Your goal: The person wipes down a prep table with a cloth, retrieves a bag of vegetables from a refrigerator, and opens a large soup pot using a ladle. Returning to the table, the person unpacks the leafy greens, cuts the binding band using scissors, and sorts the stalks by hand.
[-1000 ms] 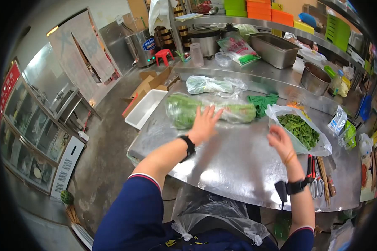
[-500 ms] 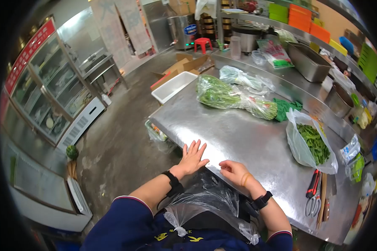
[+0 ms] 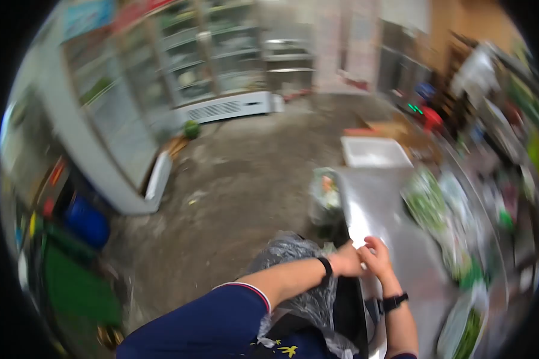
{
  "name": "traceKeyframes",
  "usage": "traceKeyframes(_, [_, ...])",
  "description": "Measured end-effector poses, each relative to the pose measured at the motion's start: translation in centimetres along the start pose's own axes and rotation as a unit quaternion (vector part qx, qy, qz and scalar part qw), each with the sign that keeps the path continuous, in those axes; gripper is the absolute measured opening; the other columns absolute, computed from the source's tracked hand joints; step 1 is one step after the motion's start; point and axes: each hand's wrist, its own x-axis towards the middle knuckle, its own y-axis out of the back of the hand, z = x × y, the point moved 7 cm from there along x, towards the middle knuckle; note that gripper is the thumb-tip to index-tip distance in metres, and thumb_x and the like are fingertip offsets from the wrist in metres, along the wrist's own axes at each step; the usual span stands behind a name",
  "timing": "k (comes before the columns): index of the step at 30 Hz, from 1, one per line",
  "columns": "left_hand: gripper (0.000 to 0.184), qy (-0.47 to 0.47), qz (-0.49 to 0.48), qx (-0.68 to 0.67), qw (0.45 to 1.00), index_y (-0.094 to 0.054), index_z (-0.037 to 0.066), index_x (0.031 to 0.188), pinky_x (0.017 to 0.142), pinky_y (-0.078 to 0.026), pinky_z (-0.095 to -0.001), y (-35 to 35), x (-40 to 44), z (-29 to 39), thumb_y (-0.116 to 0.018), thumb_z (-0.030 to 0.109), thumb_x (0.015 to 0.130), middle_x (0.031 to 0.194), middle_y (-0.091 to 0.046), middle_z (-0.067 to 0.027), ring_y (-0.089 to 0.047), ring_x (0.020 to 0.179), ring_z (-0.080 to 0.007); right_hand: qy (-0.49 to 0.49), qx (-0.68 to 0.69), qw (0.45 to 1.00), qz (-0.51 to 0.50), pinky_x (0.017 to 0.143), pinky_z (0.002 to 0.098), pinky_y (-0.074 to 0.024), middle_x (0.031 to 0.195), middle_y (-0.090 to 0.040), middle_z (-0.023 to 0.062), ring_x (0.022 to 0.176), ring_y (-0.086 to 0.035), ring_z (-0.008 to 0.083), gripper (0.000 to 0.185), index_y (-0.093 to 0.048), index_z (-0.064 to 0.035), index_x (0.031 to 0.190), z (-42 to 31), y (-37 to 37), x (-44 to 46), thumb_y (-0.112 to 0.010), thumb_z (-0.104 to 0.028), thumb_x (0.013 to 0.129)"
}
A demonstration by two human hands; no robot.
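Observation:
My left hand (image 3: 346, 261) and my right hand (image 3: 377, 262) meet over the near edge of the steel table (image 3: 395, 206). Their fingers touch or overlap, and motion blurs them. The left fingers are mostly hidden behind the right hand. My right fingers look bent, and I cannot make out anything between the hands. A dark band circles each wrist. To the right on the table lies a bagged bunch of green vegetables (image 3: 428, 200). Nearer to me is a clear bag of leafy greens (image 3: 466, 335), partly cut off by the dark lens border.
A white tub (image 3: 376, 152) and a cardboard box (image 3: 401, 131) stand past the table's far end. A bag of produce (image 3: 326, 190) hangs by its left edge. Glass-door fridges (image 3: 191, 57) line the far wall, and a green bin (image 3: 78, 275) stands at left.
My view has swung left, so the table now sits further right. My left hand, spread flat and apart before, has come together with my right hand.

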Motion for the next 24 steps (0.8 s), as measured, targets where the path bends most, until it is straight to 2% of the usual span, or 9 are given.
traceKeyframes(2, [0.025, -0.01, -0.165, 0.084, 0.983, -0.057, 0.003, 0.083, 0.071, -0.044, -0.0398, 2.9, -1.6, 2.8, -0.059, 0.022, 0.067, 0.089, -0.059, -0.0127, -0.055, 0.085, -0.0282, 0.113, -0.212, 0.969, 0.057, 0.088, 0.0393, -0.0388, 0.112, -0.049, 0.0172, 0.106, -0.046, 0.0318, 0.046, -0.048, -0.0008, 0.11, 1.2, -0.9, 2.6, -0.062, -0.018, 0.07])
traceKeyframes(5, [0.038, -0.008, -0.053, 0.137, 0.989, -0.051, 0.004, 0.105, 0.094, -0.031, -0.0401, 7.4, -9.7, -4.0, -0.059, 0.025, 0.074, 0.12, -0.044, -0.0161, -0.035, 0.118, -0.0304, 0.001, -0.384, 0.923, 0.023, 0.1, 0.0432, -0.0221, 0.131, -0.03, 0.0199, 0.123, -0.026, 0.0335, 0.078, -0.034, -0.0027, 0.123, 1.3, -3.2, 5.4, -0.07, -0.034, 0.062])
traceKeyframes(6, [0.029, 0.01, 0.026, 0.164, 0.986, -0.055, 0.005, 0.095, 0.088, -0.034, -0.0392, 10.1, -13.1, -6.4, -0.058, 0.024, 0.073, 0.104, -0.051, -0.0115, -0.041, 0.109, -0.0265, -0.058, -0.392, 0.918, -0.008, 0.102, 0.0446, -0.0178, 0.135, -0.025, 0.0197, 0.126, -0.021, 0.0329, 0.089, -0.027, -0.0031, 0.128, 2.0, -3.8, 6.6, -0.072, -0.037, 0.059])
traceKeyframes(8, [0.029, 0.169, -0.061, 0.22, 0.959, -0.055, 0.004, 0.092, 0.082, -0.036, -0.0373, 13.0, -20.3, -12.2, -0.058, 0.026, 0.073, 0.094, -0.053, -0.0079, -0.044, 0.1, -0.0241, -0.132, -0.474, 0.87, 0.031, 0.103, 0.0447, -0.0165, 0.138, -0.021, 0.0183, 0.128, -0.017, 0.0314, 0.098, -0.022, -0.0044, 0.133, 1.4, -4.8, 7.1, -0.073, -0.041, 0.057])
traceKeyframes(10, [0.026, 0.195, -0.087, 0.219, 0.952, -0.056, 0.002, 0.086, 0.085, -0.035, -0.0385, 13.7, -26.2, -15.2, -0.054, 0.026, 0.076, 0.097, -0.054, -0.0107, -0.045, 0.1, -0.0262, -0.16, -0.496, 0.852, 0.046, 0.104, 0.0459, -0.0115, 0.14, -0.014, 0.0169, 0.13, -0.011, 0.0303, 0.104, -0.016, -0.0048, 0.135, 3.3, -5.2, 7.9, -0.072, -0.045, 0.057])
traceKeyframes(12, [0.031, 0.125, 0.033, 0.168, 0.977, -0.054, 0.0, 0.098, 0.098, -0.028, -0.0405, 14.6, -27.5, -14.2, -0.055, 0.024, 0.077, 0.109, -0.052, -0.0128, -0.039, 0.115, -0.0273, -0.075, -0.57, 0.811, 0.103, 0.099, 0.0426, -0.0257, 0.133, -0.033, 0.0167, 0.124, -0.03, 0.0295, 0.085, -0.032, -0.0079, 0.129, 1.7, -5.2, 7.3, -0.066, -0.047, 0.062])
traceKeyframes(14, [0.03, 0.175, -0.002, 0.109, 0.978, -0.053, 0.001, 0.102, 0.102, -0.023, -0.0408, 13.8, -26.5, -14.7, -0.051, 0.022, 0.08, 0.115, -0.049, -0.015, -0.035, 0.12, -0.0276, -0.035, -0.534, 0.834, 0.136, 0.099, 0.0421, -0.0261, 0.129, -0.038, 0.0147, 0.121, -0.033, 0.0285, 0.084, -0.032, -0.0075, 0.129, 1.4, -5.1, 6.9, -0.072, -0.032, 0.06])
traceKeyframes(16, [0.035, 0.157, 0.026, 0.082, 0.984, -0.052, 0.001, 0.104, 0.102, -0.023, -0.0407, 11.8, -26.5, -16.5, -0.052, 0.028, 0.08, 0.119, -0.046, -0.0151, -0.034, 0.12, -0.0293, -0.065, -0.528, 0.845, 0.045, 0.1, 0.047, -0.0187, 0.135, -0.027, 0.0179, 0.127, -0.021, 0.0322, 0.085, -0.024, -0.0086, 0.134, -1.3, -5.5, 6.5, -0.064, -0.047, 0.069])
traceKeyframes(24, [0.017, 0.208, 0.042, -0.029, 0.977, -0.056, 0.006, 0.082, 0.09, -0.033, -0.0427, 14.0, -25.5, -19.7, -0.056, 0.017, 0.069, 0.096, -0.054, -0.0079, -0.046, 0.1, -0.0272, -0.092, -0.531, 0.842, 0.017, 0.1, 0.0446, -0.0214, 0.134, -0.027, 0.0206, 0.124, -0.025, 0.035, 0.079, -0.028, -0.0016, 0.13, -4.7, -7.2, 9.5, -0.061, -0.044, 0.072])
